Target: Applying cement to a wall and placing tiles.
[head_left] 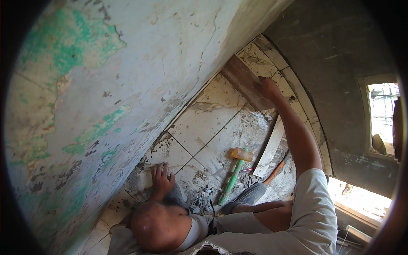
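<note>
My right hand [270, 90] reaches far out along the tiled floor [212, 123]. Its fingers are closed on a long, flat brown board [245, 80], which lies at a slant over the tiles with one end at the wall's foot. Down near the wall, my left hand [162, 177] rests on a dusty tile beside my knee, fingers stretched out and holding nothing. Between the hands lies a mallet [231, 180] with a green handle and an amber head. A narrow pale tile strip [270, 148] and an orange-handled tool [275, 171] lie right of it.
A peeling white and green wall [127, 85] rises at the left, and a dark grey wall [340, 55] curves along the right. Broken rubble [202, 197] is heaped before my legs. A thin pinkish stick [247, 170] lies by the mallet. At far right is a bright window opening [383, 114].
</note>
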The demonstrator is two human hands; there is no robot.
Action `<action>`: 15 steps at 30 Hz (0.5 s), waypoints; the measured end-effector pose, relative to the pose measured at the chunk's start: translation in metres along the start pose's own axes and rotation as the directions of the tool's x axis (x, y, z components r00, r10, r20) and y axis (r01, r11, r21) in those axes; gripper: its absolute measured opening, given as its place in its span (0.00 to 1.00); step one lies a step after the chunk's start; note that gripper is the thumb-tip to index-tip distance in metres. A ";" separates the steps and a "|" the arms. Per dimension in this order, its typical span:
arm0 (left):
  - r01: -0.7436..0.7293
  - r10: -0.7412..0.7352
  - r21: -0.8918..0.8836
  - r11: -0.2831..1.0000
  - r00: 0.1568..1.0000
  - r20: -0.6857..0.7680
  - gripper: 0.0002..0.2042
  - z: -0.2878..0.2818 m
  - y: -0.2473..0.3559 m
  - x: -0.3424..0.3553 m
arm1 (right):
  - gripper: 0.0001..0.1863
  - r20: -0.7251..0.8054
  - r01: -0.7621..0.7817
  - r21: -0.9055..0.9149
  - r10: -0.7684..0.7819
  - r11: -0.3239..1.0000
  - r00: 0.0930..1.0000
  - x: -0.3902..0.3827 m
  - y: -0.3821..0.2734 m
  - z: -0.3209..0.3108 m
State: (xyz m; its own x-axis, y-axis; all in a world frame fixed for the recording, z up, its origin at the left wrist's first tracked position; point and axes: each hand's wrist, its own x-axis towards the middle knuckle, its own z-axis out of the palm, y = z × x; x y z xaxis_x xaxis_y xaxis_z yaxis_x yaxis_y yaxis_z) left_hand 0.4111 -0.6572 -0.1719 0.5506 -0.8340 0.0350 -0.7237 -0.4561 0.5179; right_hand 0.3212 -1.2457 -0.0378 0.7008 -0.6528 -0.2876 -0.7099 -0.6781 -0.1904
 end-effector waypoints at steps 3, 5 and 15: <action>0.001 -0.001 0.005 1.000 1.000 -0.002 0.26 -0.001 0.001 0.000 | 0.23 -0.008 0.037 -0.025 -0.037 0.999 0.999 0.001 0.005 0.003; -0.002 0.002 0.021 1.000 1.000 0.001 0.26 -0.002 0.002 0.001 | 0.23 0.007 0.039 -0.043 -0.039 0.998 0.999 0.000 0.008 0.002; -0.034 0.034 0.012 0.999 0.999 -0.012 0.27 -0.003 0.003 0.003 | 0.22 0.008 0.053 -0.023 -0.053 0.998 0.999 0.004 0.009 0.001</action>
State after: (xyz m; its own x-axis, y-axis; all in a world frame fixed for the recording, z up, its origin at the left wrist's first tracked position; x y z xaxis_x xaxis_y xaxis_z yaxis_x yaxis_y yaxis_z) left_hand 0.4121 -0.6594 -0.1676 0.5307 -0.8452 0.0631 -0.7469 -0.4312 0.5061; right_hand 0.3173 -1.2535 -0.0417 0.7367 -0.6133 -0.2848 -0.6700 -0.7192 -0.1842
